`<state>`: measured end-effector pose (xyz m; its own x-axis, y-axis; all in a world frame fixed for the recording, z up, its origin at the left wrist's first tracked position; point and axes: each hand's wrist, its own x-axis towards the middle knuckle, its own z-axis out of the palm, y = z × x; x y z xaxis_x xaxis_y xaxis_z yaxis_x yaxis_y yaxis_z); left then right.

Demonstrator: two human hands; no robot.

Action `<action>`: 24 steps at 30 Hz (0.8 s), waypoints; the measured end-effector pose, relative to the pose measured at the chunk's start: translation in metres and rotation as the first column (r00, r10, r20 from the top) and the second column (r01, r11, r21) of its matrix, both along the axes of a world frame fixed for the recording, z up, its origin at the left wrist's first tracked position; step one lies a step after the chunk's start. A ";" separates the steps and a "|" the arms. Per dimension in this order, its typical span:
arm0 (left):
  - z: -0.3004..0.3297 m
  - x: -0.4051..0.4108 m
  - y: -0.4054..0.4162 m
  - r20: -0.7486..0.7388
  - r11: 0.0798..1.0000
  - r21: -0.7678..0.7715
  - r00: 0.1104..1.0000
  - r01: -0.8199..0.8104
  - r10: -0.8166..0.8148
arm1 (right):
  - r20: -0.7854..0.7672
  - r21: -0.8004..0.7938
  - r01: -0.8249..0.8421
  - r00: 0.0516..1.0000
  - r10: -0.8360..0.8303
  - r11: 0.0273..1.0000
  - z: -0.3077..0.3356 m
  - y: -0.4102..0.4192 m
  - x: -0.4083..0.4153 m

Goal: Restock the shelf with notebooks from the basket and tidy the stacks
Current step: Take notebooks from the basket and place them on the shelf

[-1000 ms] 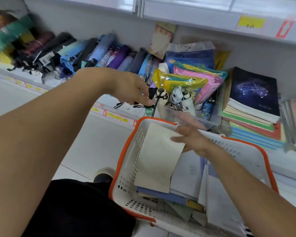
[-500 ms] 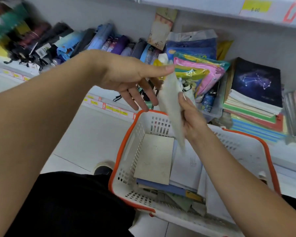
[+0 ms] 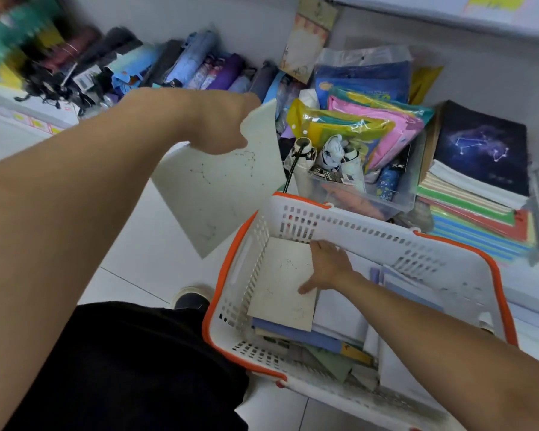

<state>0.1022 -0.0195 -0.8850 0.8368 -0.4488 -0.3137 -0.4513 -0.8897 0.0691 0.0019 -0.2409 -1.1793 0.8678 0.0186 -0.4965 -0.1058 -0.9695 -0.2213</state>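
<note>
— How far along were you at that point?

— Early on, I'd judge. The white basket (image 3: 349, 213) with its orange rim was well filled: a pale notebook (image 3: 282, 284) lay on top at its left side, with a blue one (image 3: 296, 334) and several more beneath and beside it. On the shelf, the notebook stack (image 3: 473, 188) under the dark constellation cover (image 3: 483, 144) sat at the right, edges uneven, so the tidying looked undone too.

— And your hands?

— Your left hand (image 3: 221, 126) gripped a pale constellation notebook (image 3: 221, 188), lifted clear of the basket and tilted, out in front of the umbrellas (image 3: 199, 66). Your left arm stretched across the view. Your right hand (image 3: 327, 265) reached down inside the basket, fingers spread flat on the top notebook, thumb at its right edge, pressing rather than gripping.

— What remained?

— Shelving the one you held, then the rest.
</note>
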 end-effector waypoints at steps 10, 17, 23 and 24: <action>-0.003 0.005 -0.001 0.002 0.999 -0.012 0.999 0.051 -0.051 | 0.146 0.175 0.077 0.984 -0.103 0.982 0.000 -0.022 0.023; -0.004 0.002 -0.002 0.004 0.998 -0.053 0.999 0.039 -0.039 | 0.131 0.376 0.174 0.962 -0.238 0.910 0.001 -0.021 0.013; -0.003 0.006 -0.001 0.034 0.996 -0.083 0.999 0.005 -0.003 | -0.151 0.935 0.287 0.854 -0.498 0.209 0.128 -0.045 0.004; -0.002 0.004 -0.003 0.039 0.992 -0.123 0.999 -0.008 0.013 | -0.144 0.959 0.246 0.847 -0.511 0.138 0.150 -0.051 0.004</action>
<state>0.1066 -0.0222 -0.8870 0.8526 -0.4725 -0.2231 -0.4461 -0.8805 0.1601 0.0056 -0.2920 -1.0290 0.9736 -0.0199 -0.2273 -0.2240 0.1079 -0.9686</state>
